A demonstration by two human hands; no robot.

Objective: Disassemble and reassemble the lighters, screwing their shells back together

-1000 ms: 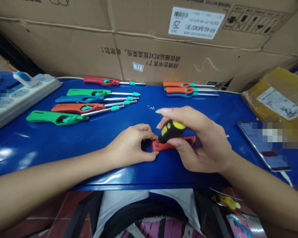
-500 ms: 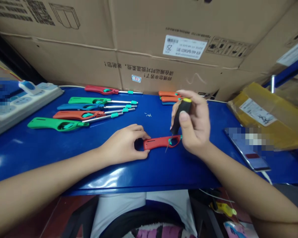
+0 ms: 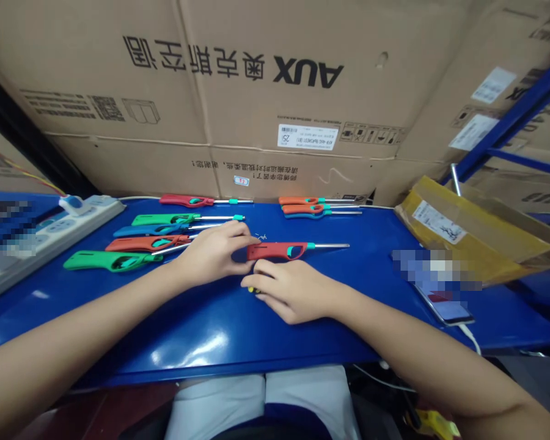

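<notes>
Between the front and back edges of the bench [image 3: 321,342], the red lighter [image 3: 274,251] is pinched at its handle by the left hand [image 3: 217,252] and could be knocked askew if the yellow-ended tool [image 3: 251,289], gripped in the right hand [image 3: 297,290], were swung.

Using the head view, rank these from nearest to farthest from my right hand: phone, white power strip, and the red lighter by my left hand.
1. Red lighter: just beyond your right hand.
2. Phone: off to the right.
3. White power strip: far over on the left.
</notes>
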